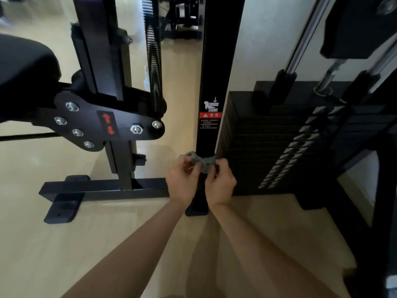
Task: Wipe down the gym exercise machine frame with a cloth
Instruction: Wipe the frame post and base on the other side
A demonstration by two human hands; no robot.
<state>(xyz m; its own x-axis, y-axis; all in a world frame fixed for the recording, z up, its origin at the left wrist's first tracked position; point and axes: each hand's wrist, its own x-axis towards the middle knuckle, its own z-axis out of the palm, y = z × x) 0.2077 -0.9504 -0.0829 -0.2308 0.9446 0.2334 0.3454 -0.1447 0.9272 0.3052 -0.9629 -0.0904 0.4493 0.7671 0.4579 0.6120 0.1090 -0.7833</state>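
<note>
Most of the view is pale wooden floor (64, 244), on which a black gym machine stands. To the right sits its tall weight stack (257, 147), with shiny guide rods (300, 39) rising out of the top. Just left of the stack, a black upright post (214, 61) of the frame runs from the top of the view down to a foot on the floor. At far left is a dark padded cushion (23, 67), joined to a black pivot plate (103, 123) that carries several bolts and two red arrows. Below the plate, a low base bar (103, 187) lies along the floor.

Both hands reach forward to the lower part of the post. The left hand (182, 181) and the right hand (221, 181) each grip one end of a grey cloth (203, 161), fingers curled round it. The cloth is drawn across the front face of the post, below a warning sticker (210, 115).
</note>
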